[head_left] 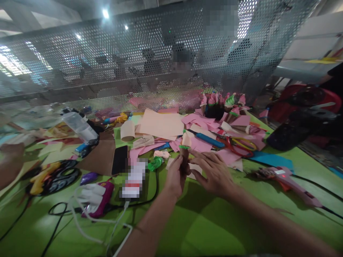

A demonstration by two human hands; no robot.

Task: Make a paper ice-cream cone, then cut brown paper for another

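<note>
A small paper ice-cream cone (184,154), brown below with a green frill and a pale pink top tipped in green, stands nearly upright in front of me. My left hand (176,178) is closed around its brown lower part. Just to the right, my right hand (215,172) has its fingers stretched out, with the fingertips at the cone's side; whether they press on it I cannot tell. A pale paper piece (197,172) lies on the green table partly behind my hands.
Finished-looking cones (229,100) stand at the back right. Scissors (238,145), a blue-handled tool (210,140) and a pink glue gun (291,185) with a cord lie right. Left are a phone (119,160), cables, and another person's hand (10,164). A perforated metal screen (112,71) rises behind.
</note>
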